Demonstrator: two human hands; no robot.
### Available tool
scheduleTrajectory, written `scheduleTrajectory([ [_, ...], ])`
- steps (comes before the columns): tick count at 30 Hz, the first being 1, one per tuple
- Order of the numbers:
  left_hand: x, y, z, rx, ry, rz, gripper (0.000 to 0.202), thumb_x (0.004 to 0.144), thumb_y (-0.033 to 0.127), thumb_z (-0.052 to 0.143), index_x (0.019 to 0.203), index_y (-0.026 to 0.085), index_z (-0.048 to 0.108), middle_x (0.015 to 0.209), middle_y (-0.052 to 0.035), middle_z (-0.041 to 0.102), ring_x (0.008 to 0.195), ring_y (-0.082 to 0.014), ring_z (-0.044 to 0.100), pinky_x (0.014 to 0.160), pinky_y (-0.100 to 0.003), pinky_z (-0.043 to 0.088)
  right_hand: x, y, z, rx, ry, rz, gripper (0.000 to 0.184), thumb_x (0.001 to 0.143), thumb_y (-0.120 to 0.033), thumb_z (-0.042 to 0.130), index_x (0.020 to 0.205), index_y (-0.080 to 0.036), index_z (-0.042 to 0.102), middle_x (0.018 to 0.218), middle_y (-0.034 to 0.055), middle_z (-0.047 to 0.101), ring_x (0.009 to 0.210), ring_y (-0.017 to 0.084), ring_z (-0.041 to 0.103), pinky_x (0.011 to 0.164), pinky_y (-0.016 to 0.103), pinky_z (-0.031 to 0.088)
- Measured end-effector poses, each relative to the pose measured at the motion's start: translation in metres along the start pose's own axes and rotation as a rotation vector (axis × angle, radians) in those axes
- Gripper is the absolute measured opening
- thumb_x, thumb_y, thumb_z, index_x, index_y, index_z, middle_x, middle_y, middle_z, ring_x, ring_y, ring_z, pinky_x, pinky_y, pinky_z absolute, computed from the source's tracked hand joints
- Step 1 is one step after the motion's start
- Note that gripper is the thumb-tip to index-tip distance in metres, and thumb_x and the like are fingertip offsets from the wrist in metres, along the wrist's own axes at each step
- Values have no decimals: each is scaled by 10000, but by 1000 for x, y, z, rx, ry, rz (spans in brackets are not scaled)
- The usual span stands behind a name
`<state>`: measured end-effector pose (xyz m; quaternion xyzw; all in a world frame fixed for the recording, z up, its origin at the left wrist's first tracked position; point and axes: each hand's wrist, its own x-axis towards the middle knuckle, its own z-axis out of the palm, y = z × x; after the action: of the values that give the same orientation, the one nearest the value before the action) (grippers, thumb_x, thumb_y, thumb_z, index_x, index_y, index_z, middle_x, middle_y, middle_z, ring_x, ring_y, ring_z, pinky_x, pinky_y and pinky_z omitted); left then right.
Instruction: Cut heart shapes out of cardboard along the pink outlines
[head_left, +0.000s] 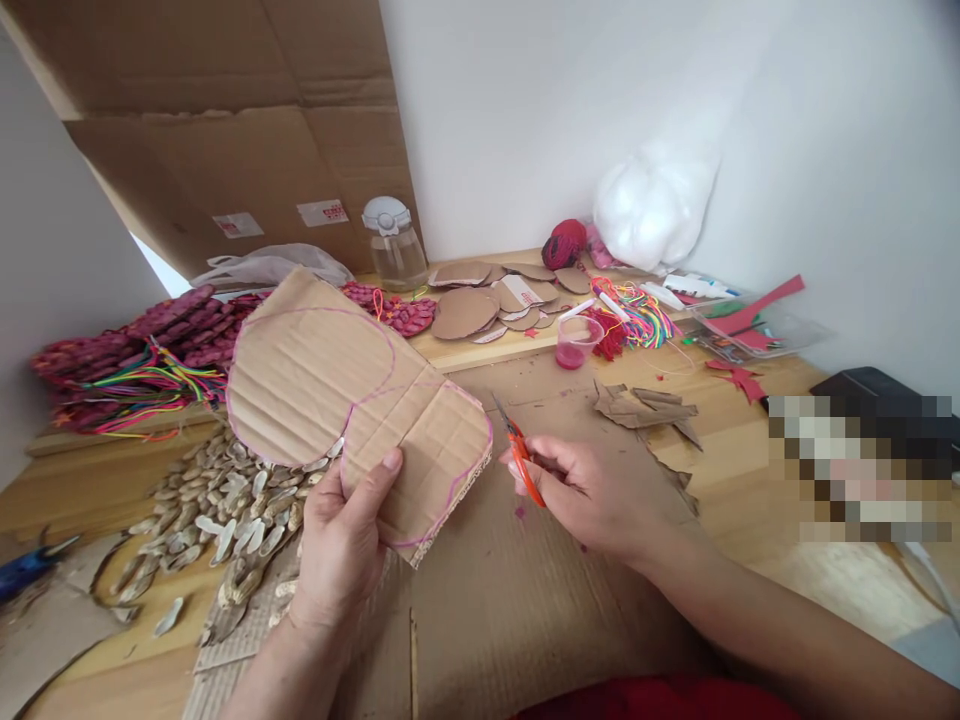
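My left hand (pixel 341 545) grips the lower edge of a cardboard piece (pixel 337 390) with a heart outline drawn on it in pink, thumb on its face. The piece is held up, tilted, above the table. My right hand (pixel 592 490) is closed round small orange-handled scissors (pixel 517 455), whose blades point up and left, just right of the cardboard's edge and not touching it.
A pile of pale seed shells (pixel 217 510) lies at left, dark red woven pieces with coloured cords (pixel 142 360) behind it. Cardboard discs (pixel 480 300), a pink cup (pixel 576 342), a clear jar (pixel 394 245), cardboard scraps (pixel 645 408) and a white bag (pixel 652 205) sit farther back.
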<state>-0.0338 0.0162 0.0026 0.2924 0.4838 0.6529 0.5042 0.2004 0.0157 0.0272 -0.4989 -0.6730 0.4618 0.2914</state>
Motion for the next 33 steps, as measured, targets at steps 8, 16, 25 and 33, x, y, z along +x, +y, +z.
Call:
scheduleTrajectory([
  [8,0,0,-3,15,-15,-21,403,757,291,829,1151,243,761,1123,-37,776,1043,-243,724,840,-273,609,3,0,9,328,-64,32,284,896,-348,648,774,-208,434,682,-52,472,615,102,448,570,244,347],
  [16,-3,0,-1,47,-8,-30,455,726,293,844,1164,210,756,1103,-75,778,996,-301,740,840,-372,630,-2,2,12,225,-93,-14,331,886,-287,602,704,-224,333,664,-61,384,579,95,325,528,264,240],
  [25,-7,1,2,39,-16,-66,403,703,289,863,1088,206,776,1051,-59,788,963,-276,743,811,-333,627,-1,13,11,228,-120,-80,273,934,-310,530,725,-220,380,665,-49,436,590,109,359,540,270,272],
  [33,-6,-1,0,72,-62,-86,434,722,312,840,1123,172,752,1086,-93,778,983,-310,737,796,-361,624,0,9,10,239,-118,-113,368,990,-450,476,715,-218,394,672,-37,444,608,117,383,563,272,299],
])
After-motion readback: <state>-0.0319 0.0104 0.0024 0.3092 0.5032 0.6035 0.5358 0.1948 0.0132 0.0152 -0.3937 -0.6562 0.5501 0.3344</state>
